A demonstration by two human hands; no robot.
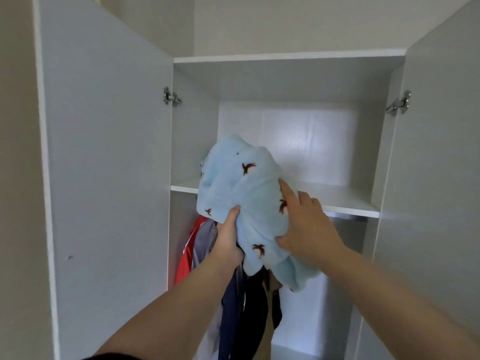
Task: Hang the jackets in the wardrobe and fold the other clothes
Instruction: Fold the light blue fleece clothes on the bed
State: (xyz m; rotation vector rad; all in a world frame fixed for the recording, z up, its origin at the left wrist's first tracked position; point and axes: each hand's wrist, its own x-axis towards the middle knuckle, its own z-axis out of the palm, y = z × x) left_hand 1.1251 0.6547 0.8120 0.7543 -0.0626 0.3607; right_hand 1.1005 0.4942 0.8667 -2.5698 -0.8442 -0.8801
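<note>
both hands are raised in the centre of the frame, holding a bundled light blue garment point(241, 198) between them. the left hand point(228, 237) grips the bundle from below and on its left side, thumb pressed into the cloth near its lower left edge, the other fingers hidden under the fabric. the right hand point(306, 227) lies on the bundle's right side with the forefinger stretched up along the cloth and the thumb dug into a lower fold, so it holds the garment against the left hand.

the garment is fleecy, pale blue, with small dark brown bird-like marks scattered on it. its upper part sits over the front edge of the white shelf point(345, 201) in the middle of the frame, at the shelf's left half; its lower end droops below the shelf, right of centre.

below the shelf, in the lower centre, hang a red garment point(185, 258), a grey one point(201, 245) beside it and dark navy clothes point(249, 315) further right, partly hidden behind the forearms.

the wardrobe point(285, 81) stands open, its left door point(104, 165) filling the left of the frame and its right door point(436, 165) at the right edge, each with a metal hinge point(171, 97) near the top.
</note>
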